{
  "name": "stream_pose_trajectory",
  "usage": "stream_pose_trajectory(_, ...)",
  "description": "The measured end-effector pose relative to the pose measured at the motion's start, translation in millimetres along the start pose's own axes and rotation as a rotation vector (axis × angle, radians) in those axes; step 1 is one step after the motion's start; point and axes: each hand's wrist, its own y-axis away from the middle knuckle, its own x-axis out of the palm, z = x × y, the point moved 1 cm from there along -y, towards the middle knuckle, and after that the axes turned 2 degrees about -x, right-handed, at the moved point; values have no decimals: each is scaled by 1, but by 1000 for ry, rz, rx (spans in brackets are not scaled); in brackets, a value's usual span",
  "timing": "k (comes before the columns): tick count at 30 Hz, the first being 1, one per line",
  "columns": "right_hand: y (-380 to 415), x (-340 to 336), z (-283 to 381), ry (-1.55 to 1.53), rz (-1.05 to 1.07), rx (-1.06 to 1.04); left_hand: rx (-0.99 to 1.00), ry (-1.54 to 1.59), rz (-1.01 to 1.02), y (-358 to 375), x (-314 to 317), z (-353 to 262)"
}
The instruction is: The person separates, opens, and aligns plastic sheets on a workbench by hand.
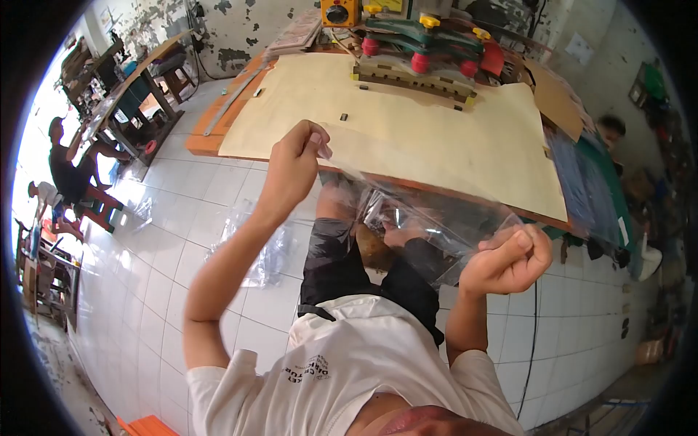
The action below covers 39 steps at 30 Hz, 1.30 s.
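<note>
Two hands showing, head view: left hand [297, 163] is pinching one end of a clear film [452, 237], grip closed; right hand [507, 263] is pinching the other, fingers curling tight. Clear film is hanging between grips, counter [202, 142] lying just beyond. Looking light, limp, likely slippery, easily creasing; edges seeming best hold.

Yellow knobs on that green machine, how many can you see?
3. The left knob, the middle knob and the right knob sit along the top of the green machine. More could be hidden behind it.
</note>
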Motion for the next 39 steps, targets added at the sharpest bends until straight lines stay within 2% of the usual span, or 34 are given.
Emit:
stream_pose_trajectory(1, 0, 2, -2, -64, -8, 140, 3, -8, 1, 4, 2, -5)
stream_pose_trajectory(2, 1, 4, -5, -126, -15, 281, 52, -7, -92, 9, 3, -12)
stream_pose_trajectory(3, -2, 8, -6, -124, -22, 285, 103, -6, -184, 11, 3, -16)
stream_pose_trajectory(5, -13, 19, -14, -123, -57, 644, 81, 88, -191, 13, 3, -18)
stream_pose_trajectory(9, -24, 31, -38, -192, -5, 810, 56, 109, -228, 14, 2, -36)
stream_pose_trajectory(16, -31, 40, -63, -232, 0, 945, -23, 151, -282, 5, 9, -55)
stream_pose_trajectory(23, -38, 51, -80, -284, -36, 1015, 0, 293, -256, -13, 21, -55)
stream_pose_trajectory(39, -32, 71, -115, -278, -22, 1043, -52, 228, -264, -50, 37, -36)
